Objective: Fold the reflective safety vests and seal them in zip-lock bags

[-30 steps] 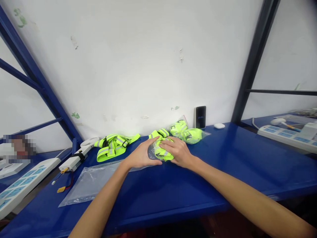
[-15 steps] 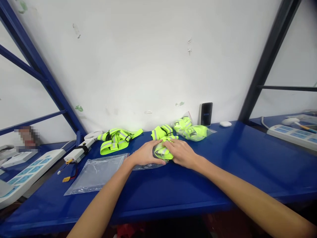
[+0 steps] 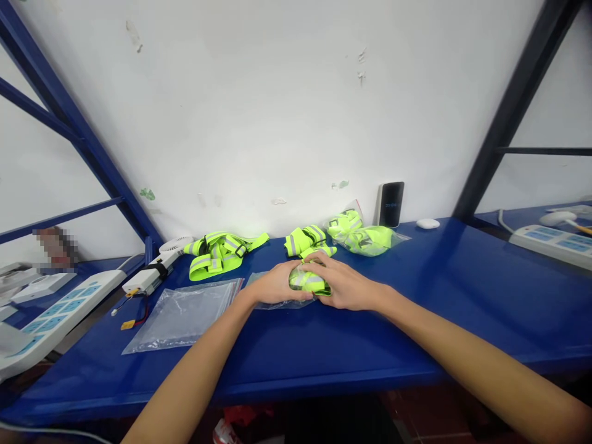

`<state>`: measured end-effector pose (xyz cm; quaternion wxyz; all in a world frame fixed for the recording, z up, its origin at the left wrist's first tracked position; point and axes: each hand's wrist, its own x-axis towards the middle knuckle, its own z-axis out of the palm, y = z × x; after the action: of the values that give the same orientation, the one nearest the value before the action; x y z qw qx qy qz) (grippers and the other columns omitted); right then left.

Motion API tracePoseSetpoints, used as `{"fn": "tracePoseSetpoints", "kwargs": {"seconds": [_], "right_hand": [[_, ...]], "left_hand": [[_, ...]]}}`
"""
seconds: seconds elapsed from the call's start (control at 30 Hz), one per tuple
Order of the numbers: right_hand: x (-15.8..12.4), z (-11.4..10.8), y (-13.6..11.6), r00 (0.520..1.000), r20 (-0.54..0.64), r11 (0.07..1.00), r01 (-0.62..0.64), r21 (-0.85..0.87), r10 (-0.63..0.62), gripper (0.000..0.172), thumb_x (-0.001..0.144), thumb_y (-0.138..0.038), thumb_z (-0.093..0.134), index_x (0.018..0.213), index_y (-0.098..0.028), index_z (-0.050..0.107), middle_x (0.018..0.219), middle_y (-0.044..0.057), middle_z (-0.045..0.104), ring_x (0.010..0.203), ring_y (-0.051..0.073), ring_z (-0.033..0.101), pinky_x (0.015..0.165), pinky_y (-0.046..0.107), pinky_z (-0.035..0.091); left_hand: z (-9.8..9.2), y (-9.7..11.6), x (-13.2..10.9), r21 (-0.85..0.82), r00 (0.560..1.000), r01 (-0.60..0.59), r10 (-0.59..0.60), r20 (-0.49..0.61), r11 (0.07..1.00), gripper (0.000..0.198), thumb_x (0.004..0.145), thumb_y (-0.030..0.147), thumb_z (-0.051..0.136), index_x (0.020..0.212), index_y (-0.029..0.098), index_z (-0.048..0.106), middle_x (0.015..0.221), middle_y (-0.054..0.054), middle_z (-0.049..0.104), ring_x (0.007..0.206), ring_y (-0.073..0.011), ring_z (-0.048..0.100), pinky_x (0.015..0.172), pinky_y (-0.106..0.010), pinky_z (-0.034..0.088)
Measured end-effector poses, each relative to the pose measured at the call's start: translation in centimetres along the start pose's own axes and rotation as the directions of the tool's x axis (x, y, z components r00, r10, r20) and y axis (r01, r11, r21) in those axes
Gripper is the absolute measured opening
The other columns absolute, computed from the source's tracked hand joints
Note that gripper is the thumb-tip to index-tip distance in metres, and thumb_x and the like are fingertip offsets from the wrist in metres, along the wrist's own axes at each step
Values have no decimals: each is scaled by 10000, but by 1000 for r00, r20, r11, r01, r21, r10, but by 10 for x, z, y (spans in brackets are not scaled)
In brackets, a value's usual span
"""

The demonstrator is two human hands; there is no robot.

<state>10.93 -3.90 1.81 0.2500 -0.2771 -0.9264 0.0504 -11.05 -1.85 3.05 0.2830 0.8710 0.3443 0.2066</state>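
A folded neon-yellow reflective vest (image 3: 306, 280) lies at the mouth of a clear plastic bag (image 3: 271, 296) on the blue table (image 3: 439, 296). My left hand (image 3: 275, 287) grips the bag and the vest's left side, fingers curled. My right hand (image 3: 345, 285) is wrapped over the vest's right side. Both hands press on the bundle near the table's middle.
An unfolded vest (image 3: 217, 253) and a folded one (image 3: 308, 239) lie near the wall, with bagged vests (image 3: 367, 237) to the right. An empty clear bag (image 3: 182, 313) lies at the left. A phone (image 3: 391, 204) leans on the wall. Power strips (image 3: 552, 237) sit at both sides.
Both hands have stayed on the vest and bag, with the vest pushed slightly further into the bag. My head has shifted, so the scene sits lower and further left.
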Motion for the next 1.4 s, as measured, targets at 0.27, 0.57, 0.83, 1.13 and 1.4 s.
{"fn": "tracePoseSetpoints", "kwargs": {"seconds": [0.27, 0.57, 0.83, 1.13, 1.4], "right_hand": [[-13, -16, 2, 996, 91, 969, -33, 243, 11, 900, 722, -193, 688, 1502, -252, 243, 1398, 116, 495, 1160, 267, 574, 924, 363, 491], [-9, -7, 13, 989, 19, 951, -146, 273, 147, 521, 702, -124, 662, 1209, -212, 579, 1189, 75, 633, 981, 228, 625, 829, 344, 488], [-8, 3, 10, 987, -132, 973, -63, 223, 94, 365, 702, -125, 707, 1053, -190, 631, 1014, 60, 666, 932, 226, 606, 822, 346, 463], [-8, 9, 14, 980, -194, 985, -11, 171, 45, 368, 703, -122, 738, 1055, -203, 666, 1021, 72, 663, 938, 227, 597, 833, 364, 471], [-4, 14, 10, 981, -190, 991, 53, 126, -29, 434, 746, -95, 677, 1161, -210, 616, 1077, 74, 688, 973, 234, 608, 872, 383, 470]], "left_hand": [[-3, -2, 0, 27, 1000, 15, -15, 16, 1000, 726, 634, 514, 765, 1263, 202, 585, 1185, -72, 660, 1031, -274, 626, 897, -364, 485], [0, -12, -3, 222, 997, 79, -82, 4, 972, 980, 521, 635, 786, 1358, 208, 505, 1274, -121, 604, 1158, -355, 559, 957, -422, 438], [1, -11, -6, 251, 994, 107, -110, -2, 962, 1017, 523, 686, 761, 1348, 169, 468, 1246, -150, 575, 1126, -344, 548, 937, -421, 427], [2, -6, -5, 220, 993, 114, -107, -41, 969, 929, 504, 666, 786, 1233, 182, 472, 1126, -96, 556, 1029, -290, 539, 866, -394, 442], [10, 10, -2, 244, 999, 31, -27, -21, 969, 837, 547, 665, 764, 1208, 205, 534, 1199, -103, 564, 1092, -316, 529, 921, -438, 426]]}}
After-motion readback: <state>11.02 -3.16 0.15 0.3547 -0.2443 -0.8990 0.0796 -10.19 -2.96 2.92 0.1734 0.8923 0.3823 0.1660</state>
